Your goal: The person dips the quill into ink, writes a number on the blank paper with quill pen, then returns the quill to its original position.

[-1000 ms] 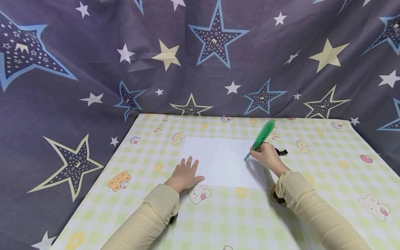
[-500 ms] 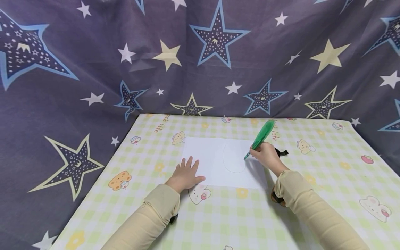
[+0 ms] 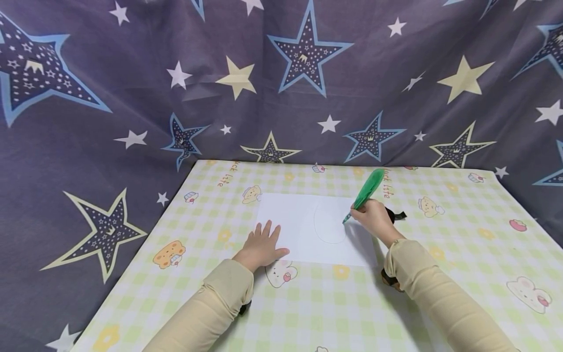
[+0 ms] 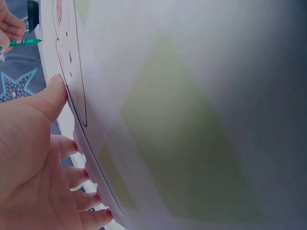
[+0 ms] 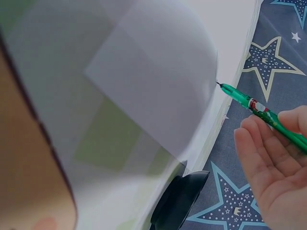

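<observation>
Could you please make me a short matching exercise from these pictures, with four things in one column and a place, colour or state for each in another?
Things:
1. pen
2. left hand
3. paper sheet
4. backdrop cloth

Descriptions:
A. white, with a thin curved line on it
B. dark, printed with stars
C. green, held in the right hand
D. fingers spread, at the left side of the paper sheet

Pairs: 1-C, 2-D, 3-A, 4-B
</observation>
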{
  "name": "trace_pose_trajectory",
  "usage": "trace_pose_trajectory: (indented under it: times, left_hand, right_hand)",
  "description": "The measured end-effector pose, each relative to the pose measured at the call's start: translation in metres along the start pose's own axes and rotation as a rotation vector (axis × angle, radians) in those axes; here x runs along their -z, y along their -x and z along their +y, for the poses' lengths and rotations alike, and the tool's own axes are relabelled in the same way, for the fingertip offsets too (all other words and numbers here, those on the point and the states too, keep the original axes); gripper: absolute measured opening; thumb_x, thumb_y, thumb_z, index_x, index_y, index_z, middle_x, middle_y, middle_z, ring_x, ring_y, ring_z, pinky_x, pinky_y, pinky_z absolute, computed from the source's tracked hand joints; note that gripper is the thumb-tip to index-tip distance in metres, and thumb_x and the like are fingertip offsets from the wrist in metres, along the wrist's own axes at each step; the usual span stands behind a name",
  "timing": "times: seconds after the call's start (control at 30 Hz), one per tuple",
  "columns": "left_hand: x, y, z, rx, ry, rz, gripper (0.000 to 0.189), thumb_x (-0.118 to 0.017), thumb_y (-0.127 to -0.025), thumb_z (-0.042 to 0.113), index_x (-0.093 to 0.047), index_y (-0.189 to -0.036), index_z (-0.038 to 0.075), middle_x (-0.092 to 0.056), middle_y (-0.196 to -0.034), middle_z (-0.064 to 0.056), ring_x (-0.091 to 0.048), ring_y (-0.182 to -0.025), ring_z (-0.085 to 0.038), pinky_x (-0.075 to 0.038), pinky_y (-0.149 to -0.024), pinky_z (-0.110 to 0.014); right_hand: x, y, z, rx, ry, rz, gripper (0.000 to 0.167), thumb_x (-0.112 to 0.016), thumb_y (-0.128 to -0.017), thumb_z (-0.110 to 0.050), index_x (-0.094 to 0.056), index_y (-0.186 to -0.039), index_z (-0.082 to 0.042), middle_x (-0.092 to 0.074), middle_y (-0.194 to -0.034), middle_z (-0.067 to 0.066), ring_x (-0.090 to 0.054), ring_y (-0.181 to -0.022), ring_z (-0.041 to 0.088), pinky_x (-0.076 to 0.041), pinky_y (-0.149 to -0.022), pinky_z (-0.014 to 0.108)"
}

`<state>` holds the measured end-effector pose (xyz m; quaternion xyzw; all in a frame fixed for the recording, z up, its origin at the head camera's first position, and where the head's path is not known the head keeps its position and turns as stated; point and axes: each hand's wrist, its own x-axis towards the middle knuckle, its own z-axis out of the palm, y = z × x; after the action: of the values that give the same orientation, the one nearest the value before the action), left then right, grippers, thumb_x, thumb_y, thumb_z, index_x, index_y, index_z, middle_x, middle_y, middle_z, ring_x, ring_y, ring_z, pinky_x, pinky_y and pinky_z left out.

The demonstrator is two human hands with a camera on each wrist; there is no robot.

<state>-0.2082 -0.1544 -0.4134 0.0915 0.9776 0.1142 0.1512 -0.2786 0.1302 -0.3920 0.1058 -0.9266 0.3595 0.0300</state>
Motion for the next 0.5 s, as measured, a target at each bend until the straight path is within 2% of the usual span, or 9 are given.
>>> trace_pose_trajectory:
  times: [0.27, 0.5]
  left_hand:
    - [-0.0008, -0.0004, 0.0, 0.0, 0.003, 0.004, 0.069, -0.045, -0.094, 0.046, -0.025, -0.145, 0.005, -0.012, -0.15, -0.021, -0.007, -0.135, -0.042, -0.012, -0.107, -0.053]
    - [-0.0008, -0.0004, -0.0005, 0.005, -0.004, -0.001, 0.07, -0.045, -0.094, 0.047, -0.024, -0.146, 0.005, -0.011, -0.15, -0.02, -0.006, -0.135, -0.041, -0.011, -0.107, -0.052]
  right_hand:
    - [-0.002, -0.0019, 0.0008, -0.005, 0.003, -0.006, 0.017, -0.058, -0.088, -0.013, -0.068, -0.088, 0.001, -0.065, -0.067, 0.012, -0.041, -0.048, 0.014, -0.035, -0.048, 0.029]
    - [-0.0034, -0.0045, -0.0007, 0.01, 0.005, 0.007, 0.016, -0.06, -0.087, -0.012, -0.068, -0.091, 0.001, -0.066, -0.072, 0.007, -0.051, -0.054, 0.014, -0.041, -0.052, 0.029]
